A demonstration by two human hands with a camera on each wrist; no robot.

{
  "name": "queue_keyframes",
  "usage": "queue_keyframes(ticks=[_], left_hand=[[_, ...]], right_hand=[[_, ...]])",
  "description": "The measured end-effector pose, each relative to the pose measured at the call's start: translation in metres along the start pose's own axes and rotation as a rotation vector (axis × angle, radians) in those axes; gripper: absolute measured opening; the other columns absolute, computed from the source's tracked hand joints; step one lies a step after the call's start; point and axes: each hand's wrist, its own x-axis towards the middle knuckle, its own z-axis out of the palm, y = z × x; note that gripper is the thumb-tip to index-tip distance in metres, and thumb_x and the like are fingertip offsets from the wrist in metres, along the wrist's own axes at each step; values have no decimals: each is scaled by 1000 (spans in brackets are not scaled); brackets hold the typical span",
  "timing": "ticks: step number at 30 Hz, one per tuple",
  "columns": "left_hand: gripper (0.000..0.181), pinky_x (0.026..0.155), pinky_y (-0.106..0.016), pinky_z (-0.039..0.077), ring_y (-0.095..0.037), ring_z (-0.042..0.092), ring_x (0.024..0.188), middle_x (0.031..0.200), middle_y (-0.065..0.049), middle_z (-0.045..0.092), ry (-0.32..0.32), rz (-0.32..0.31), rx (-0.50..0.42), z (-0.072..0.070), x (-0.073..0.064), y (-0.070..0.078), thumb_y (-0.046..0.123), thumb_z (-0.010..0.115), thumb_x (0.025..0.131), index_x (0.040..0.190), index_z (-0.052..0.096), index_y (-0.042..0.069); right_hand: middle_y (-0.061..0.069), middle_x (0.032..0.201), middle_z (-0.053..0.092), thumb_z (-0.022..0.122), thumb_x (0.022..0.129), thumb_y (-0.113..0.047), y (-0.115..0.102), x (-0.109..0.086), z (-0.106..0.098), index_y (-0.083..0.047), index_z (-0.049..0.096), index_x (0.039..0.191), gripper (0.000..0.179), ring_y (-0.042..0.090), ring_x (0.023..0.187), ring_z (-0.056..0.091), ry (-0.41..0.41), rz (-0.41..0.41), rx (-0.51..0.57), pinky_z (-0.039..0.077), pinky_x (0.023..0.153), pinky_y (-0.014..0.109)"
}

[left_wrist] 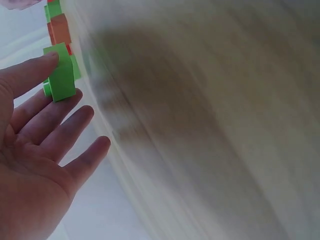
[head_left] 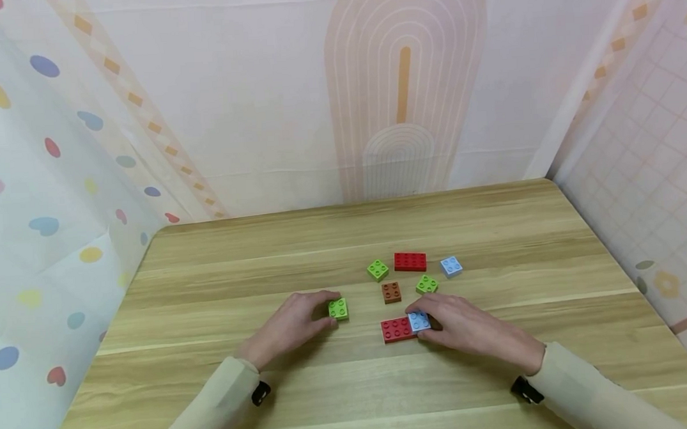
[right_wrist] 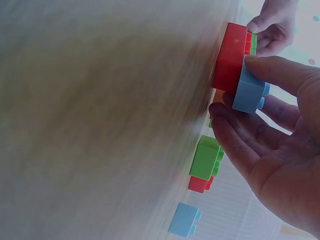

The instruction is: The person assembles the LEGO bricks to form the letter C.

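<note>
At front, long brick (head_left: 396, 330) with small brick (head_left: 419, 321) on right end; at left, single brick (head_left: 338, 309) in left hand (head_left: 299, 317); behind, on table (head_left: 253, 263), five bricks (head_left: 410, 263)

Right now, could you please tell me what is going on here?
A person's left hand pinches a square lime-green plastic brick. The right hand holds a square light-blue plastic brick on the right end of a long red plastic brick. A square brown plastic brick lies beyond on the wood-grain table.
</note>
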Motion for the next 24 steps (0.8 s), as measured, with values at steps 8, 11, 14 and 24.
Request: queue_keyframes(ticks=[8, 11, 14, 24], left_hand=[[44, 99, -41, 49, -22, 62, 117, 127, -7, 66, 37, 9, -50, 1, -3, 9, 16, 76, 88, 130, 62, 8], [45, 100, -40, 48, -20, 62, 117, 128, -7, 65, 40, 19, -75, 1, -4, 12, 16, 75, 88, 131, 62, 8], [46, 101, -39, 48, -20, 61, 118, 129, -6, 64, 42, 27, -100, 1, -5, 17, 17, 75, 89, 132, 61, 9], [46, 101, -38, 48, -21, 60, 119, 130, -7, 64, 34, 70, -133, 4, -8, 29, 16, 75, 89, 132, 61, 8]], right_hand=[[3, 121, 64, 74, 91, -22, 1, 0, 0, -9, 65, 124, 37, 17, 110, 59, 2, -5, -1, 51, 92, 43], [4, 122, 64, 74, 91, -22, 1, 0, 0, -9, 65, 124, 37, 18, 110, 59, 0, -1, 2, 51, 92, 43], [5, 122, 64, 74, 91, -22, 1, -1, 0, -10, 65, 125, 37, 19, 111, 59, 0, 5, 3, 51, 93, 43], [6, 124, 63, 74, 91, -23, 0, 0, 0, -10, 65, 125, 37, 21, 114, 58, -5, 19, 11, 49, 96, 47]])
